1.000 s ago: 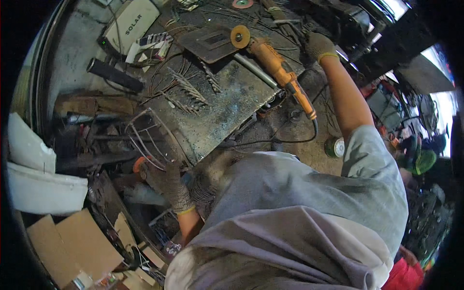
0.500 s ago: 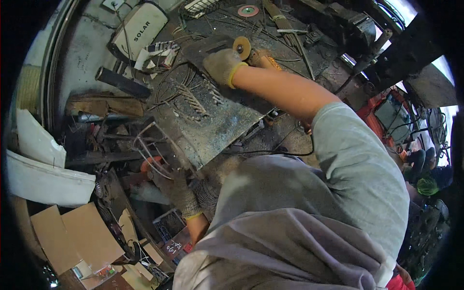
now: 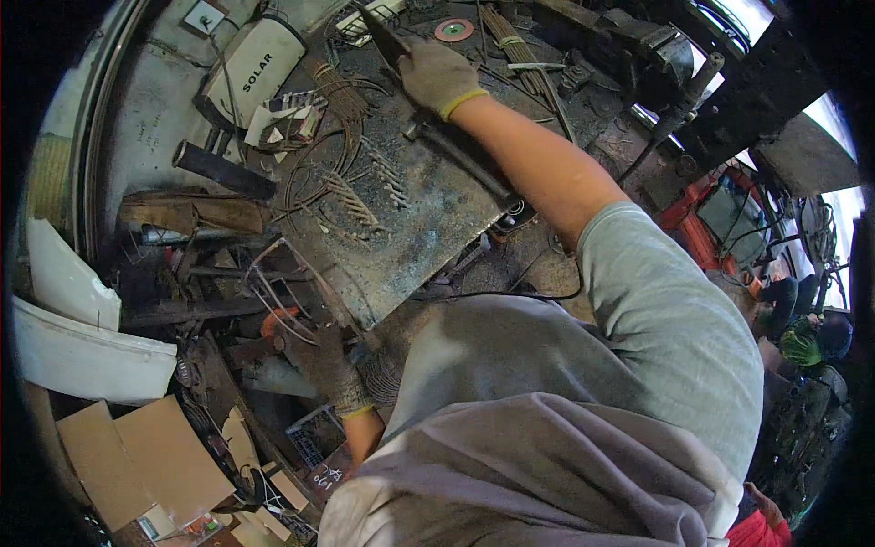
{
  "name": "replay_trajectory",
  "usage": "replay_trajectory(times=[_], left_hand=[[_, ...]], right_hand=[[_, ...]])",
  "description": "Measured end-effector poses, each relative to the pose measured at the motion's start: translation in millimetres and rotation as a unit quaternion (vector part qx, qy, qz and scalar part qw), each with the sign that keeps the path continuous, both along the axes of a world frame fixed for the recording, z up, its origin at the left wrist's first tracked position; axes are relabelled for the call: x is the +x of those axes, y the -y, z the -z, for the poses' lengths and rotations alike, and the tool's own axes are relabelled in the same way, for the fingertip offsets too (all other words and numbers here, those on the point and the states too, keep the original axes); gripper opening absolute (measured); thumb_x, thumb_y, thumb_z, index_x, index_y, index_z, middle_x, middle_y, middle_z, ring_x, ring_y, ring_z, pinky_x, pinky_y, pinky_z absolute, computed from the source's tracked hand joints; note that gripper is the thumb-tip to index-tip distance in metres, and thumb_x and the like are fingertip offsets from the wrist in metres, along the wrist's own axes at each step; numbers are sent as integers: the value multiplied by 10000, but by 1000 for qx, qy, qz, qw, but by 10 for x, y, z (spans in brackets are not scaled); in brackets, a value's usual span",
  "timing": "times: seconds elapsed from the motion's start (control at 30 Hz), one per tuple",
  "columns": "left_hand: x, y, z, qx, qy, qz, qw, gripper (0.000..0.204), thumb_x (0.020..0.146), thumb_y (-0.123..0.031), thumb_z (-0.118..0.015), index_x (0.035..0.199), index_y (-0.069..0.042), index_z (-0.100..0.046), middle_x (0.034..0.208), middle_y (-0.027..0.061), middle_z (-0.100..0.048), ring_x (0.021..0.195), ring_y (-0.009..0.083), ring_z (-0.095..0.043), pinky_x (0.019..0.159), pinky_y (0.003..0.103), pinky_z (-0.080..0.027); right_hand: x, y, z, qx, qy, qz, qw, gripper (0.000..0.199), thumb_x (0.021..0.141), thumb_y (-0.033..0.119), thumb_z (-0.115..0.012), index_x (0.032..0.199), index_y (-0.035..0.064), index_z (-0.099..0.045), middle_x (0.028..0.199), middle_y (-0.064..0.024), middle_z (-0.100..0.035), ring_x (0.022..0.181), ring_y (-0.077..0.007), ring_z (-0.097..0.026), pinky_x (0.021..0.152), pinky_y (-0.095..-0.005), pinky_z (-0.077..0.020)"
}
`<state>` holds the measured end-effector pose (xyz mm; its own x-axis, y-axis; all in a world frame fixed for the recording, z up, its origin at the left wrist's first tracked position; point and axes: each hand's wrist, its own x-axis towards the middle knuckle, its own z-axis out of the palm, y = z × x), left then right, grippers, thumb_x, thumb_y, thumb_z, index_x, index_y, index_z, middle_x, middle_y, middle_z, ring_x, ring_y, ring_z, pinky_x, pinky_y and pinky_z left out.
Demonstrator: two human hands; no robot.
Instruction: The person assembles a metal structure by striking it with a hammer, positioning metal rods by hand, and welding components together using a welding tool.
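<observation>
My right hand (image 3: 441,78), in a grey knit glove with a yellow cuff, is closed on a dark flat metal piece (image 3: 384,35) with a pointed end, raised over the far part of the worktable (image 3: 410,246). Under my right forearm lies a dark hammer-like tool (image 3: 467,166), partly hidden. Low on the left, my gloved left hand (image 3: 337,372) grips a frame of bent metal rods (image 3: 281,296) beside the table's near corner; its fingers are partly lost in shadow. Two rows of short twisted metal pieces (image 3: 354,202) lie on the tabletop.
Wire coils and a bundle of thin rods (image 3: 339,91) sit at the table's far left, near a white box-shaped panel (image 3: 257,71). A grinding disc (image 3: 454,30) lies at the back. Cardboard (image 3: 146,460) is at lower left; a vise-like machine (image 3: 661,55) stands far right.
My right hand has moved up and away, lifting the dark flat piece off the tabletop. The grinder with the yellow disc no longer shows. My left hand and the rod frame have shifted slightly left.
</observation>
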<state>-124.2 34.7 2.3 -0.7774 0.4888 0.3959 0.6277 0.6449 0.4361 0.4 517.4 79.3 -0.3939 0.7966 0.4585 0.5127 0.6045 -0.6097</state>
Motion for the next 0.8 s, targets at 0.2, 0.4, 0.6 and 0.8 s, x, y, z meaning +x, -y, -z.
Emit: replay_trajectory(times=[0.2, 0.4, 0.6, 0.8], left_hand=[[145, -134, -93, 96, 84, 25, 991, 455, 971, -270, -654, 1341, -50, -508, 1211, 124, -578, 1101, 266, -578, 971, 418, -470], [227, -229, -164, 8, -10, 3, 1000, 420, 969, -230, -648, 1330, -57, -519, 1214, 111, -571, 1080, 245, -585, 956, 399, -478], [299, -269, -151, 123, 62, 64, 988, 362, 973, -245, -666, 1255, -47, -555, 1145, 107, -593, 1023, 220, -587, 888, 371, -476], [187, -345, -85, 57, 30, 29, 998, 377, 950, -311, -712, 1177, -42, -575, 1063, 98, -631, 958, 250, -610, 848, 380, -490]], right_hand=[[463, -58, -209, -40, -162, 50, 985, 483, 983, 408, -534, 1285, 46, -639, 1198, -278, -685, 1164, -476, -629, 1022, -529, -491], [1334, -298, -330, 10, -312, 66, 948, 514, 1010, 415, -575, 1423, 110, -599, 1349, -237, -649, 1222, -391, -635, 1042, -437, -490], [2248, -452, -228, -58, -191, 230, 953, 516, 966, 469, -589, 1320, 105, -677, 1271, -223, -694, 1221, -434, -625, 1039, -455, -473], [2327, -1199, 513, -137, -110, 150, 973, 515, 954, 469, -604, 1350, 145, -661, 1321, -215, -670, 1248, -446, -606, 1051, -491, -471]])
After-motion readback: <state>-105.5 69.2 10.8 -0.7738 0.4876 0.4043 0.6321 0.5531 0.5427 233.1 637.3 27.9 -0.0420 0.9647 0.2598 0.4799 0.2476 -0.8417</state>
